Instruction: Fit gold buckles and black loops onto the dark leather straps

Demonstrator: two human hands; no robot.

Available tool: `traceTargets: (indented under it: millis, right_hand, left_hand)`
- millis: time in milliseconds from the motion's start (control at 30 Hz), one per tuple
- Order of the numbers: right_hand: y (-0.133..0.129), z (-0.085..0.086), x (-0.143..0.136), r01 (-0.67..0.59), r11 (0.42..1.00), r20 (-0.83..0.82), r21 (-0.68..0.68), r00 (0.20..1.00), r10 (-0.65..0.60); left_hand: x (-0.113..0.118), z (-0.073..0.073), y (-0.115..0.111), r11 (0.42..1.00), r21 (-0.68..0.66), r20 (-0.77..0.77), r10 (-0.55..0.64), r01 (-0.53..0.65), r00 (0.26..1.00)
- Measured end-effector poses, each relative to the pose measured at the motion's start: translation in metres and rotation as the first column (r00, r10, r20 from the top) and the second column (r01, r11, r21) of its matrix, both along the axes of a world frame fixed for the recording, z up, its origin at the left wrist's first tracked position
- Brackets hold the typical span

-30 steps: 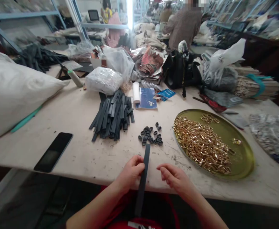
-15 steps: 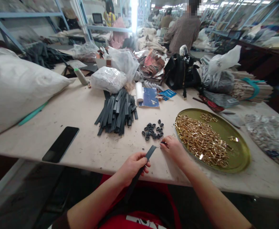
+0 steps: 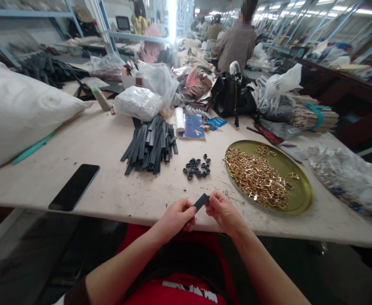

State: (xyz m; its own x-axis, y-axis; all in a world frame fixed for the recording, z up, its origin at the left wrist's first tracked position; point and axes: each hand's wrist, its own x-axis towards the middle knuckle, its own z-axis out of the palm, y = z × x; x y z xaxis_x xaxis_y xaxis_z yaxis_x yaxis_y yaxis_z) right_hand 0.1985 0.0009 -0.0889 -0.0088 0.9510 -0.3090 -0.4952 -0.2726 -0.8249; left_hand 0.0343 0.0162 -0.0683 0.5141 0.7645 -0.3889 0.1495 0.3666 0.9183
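Observation:
My left hand [image 3: 182,215] is closed around a flat black strap [image 3: 201,202], whose end points up and to the right. At that end, my right hand [image 3: 220,210] pinches a small black loop [image 3: 208,201], mostly hidden by the fingertips. Whether the loop is around the strap or only beside it, I cannot tell. Several more small black loops [image 3: 197,168] lie loose on the table just beyond my hands. Farther back and left rests a pile of black straps [image 3: 150,146]. To the right, a round gold-coloured tray [image 3: 305,199] holds a heap of small gold metal buckles [image 3: 257,178].
A black phone [image 3: 74,187] lies on the table [image 3: 116,190] at left, near a big white sack [image 3: 23,114]. Behind the straps are a white roll [image 3: 179,119], a blue booklet [image 3: 192,127] and plastic bags [image 3: 139,102]. A black handbag [image 3: 233,95] stands farther back; a person [image 3: 235,44] is beyond.
My right hand has moved left with the small black loop, up to the end of the strap in my left hand. The whole view has shifted slightly.

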Motion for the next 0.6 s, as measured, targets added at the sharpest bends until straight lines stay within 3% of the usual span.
traceTargets:
  millis: [233,400,600]
  right_hand:
    - [-0.007,-0.008,0.002,0.109,0.994,0.005,-0.016,0.994,-0.109]
    - [-0.010,-0.007,0.005,0.115,0.992,0.180,0.056,0.976,-0.123]
    - [-0.009,-0.001,0.008,-0.004,0.993,0.309,0.118,0.951,-0.033]
  left_hand:
    - [0.007,-0.003,-0.005,0.979,0.199,-0.205,-0.010,0.051,0.979]
    - [0.004,0.001,0.003,0.867,0.443,-0.480,0.016,0.227,0.877]
    - [0.010,0.020,0.020,0.792,0.414,-0.595,-0.137,0.448,0.792]
